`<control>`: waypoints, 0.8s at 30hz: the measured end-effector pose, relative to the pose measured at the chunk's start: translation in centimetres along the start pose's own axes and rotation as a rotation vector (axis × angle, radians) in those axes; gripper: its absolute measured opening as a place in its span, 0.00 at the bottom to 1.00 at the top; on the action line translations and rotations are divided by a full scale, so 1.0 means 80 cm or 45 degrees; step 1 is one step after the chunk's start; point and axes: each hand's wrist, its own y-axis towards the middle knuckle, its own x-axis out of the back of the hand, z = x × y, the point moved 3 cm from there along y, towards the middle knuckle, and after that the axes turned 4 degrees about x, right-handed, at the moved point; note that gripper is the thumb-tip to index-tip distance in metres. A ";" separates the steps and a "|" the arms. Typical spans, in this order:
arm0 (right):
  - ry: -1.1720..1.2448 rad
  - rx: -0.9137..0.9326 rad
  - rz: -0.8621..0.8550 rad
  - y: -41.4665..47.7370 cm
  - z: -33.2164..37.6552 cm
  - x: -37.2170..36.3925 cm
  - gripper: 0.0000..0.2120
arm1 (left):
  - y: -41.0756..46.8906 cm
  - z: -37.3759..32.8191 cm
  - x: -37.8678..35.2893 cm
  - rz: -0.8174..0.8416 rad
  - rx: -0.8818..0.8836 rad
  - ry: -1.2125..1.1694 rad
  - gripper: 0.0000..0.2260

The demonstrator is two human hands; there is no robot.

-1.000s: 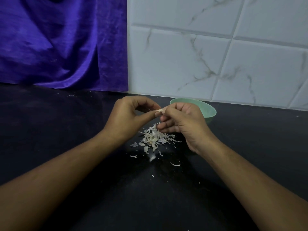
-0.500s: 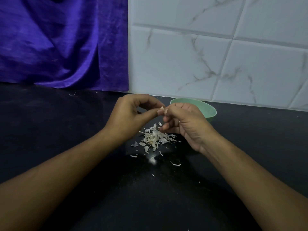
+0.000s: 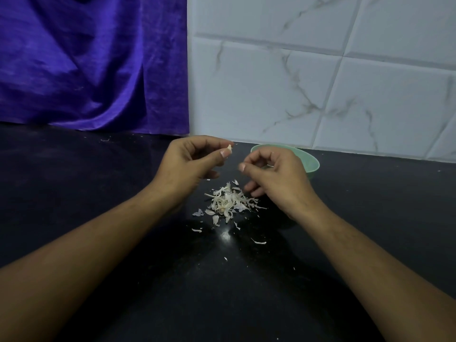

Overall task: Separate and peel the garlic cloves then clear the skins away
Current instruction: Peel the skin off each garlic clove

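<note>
Here the garlic clove (image 3: 229, 147) sits pinched between thumb and forefinger of the left hand (image 3: 190, 166), above the pile of skins (image 3: 229, 202). The right hand (image 3: 276, 178) is just to its right, with the fingers curled. Whether they hold a flake I cannot tell. Best catch a loose edge with a nail and drop the peel on the pile. The green bowl (image 3: 313, 161) stands on the black counter (image 3: 98, 193), right behind the right hand, within easy reach.

Your clove (image 3: 230, 147), small and pale, sits pinched at the fingertips of your left hand (image 3: 187, 164), held up in the air. The skins (image 3: 228, 202) lie in a loose white heap nearer you, with stray flakes scattered nearer still.
</note>
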 end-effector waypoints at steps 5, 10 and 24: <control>-0.028 0.014 -0.031 0.000 0.002 0.004 0.05 | 0.000 0.003 0.000 0.022 0.026 0.039 0.07; -0.055 0.038 -0.013 0.002 0.004 0.005 0.04 | 0.000 0.003 0.000 0.041 0.043 0.040 0.06; 0.286 0.042 0.095 -0.002 0.012 -0.002 0.07 | 0.000 0.003 -0.002 0.087 0.065 0.026 0.05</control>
